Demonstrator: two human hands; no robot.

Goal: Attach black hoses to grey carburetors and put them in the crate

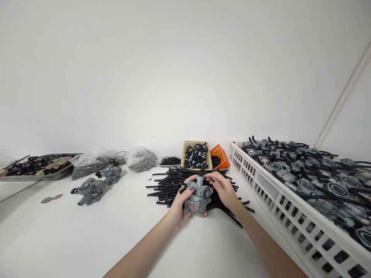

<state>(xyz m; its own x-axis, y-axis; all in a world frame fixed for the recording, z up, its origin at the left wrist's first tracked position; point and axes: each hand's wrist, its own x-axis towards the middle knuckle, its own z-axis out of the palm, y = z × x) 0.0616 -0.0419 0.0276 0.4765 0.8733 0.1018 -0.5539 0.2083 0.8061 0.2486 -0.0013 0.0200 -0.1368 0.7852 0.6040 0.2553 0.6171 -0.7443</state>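
Observation:
A grey metal carburetor (198, 197) is held upright just above the white table, in front of a pile of short black tubes (174, 182). My left hand (180, 202) wraps around its left side and bottom. My right hand (222, 189) grips its right side, fingers curled over the top near a black tube stub sticking up from it. Both hands are closed on the part.
A white slotted crate (278, 200) full of carburetors with black hoses runs along the right. Two loose carburetors (97, 185) lie at left, near a metal tray (37, 175), plastic bags of small parts (92, 162), a beige bin (197, 155) and an orange basket (220, 156).

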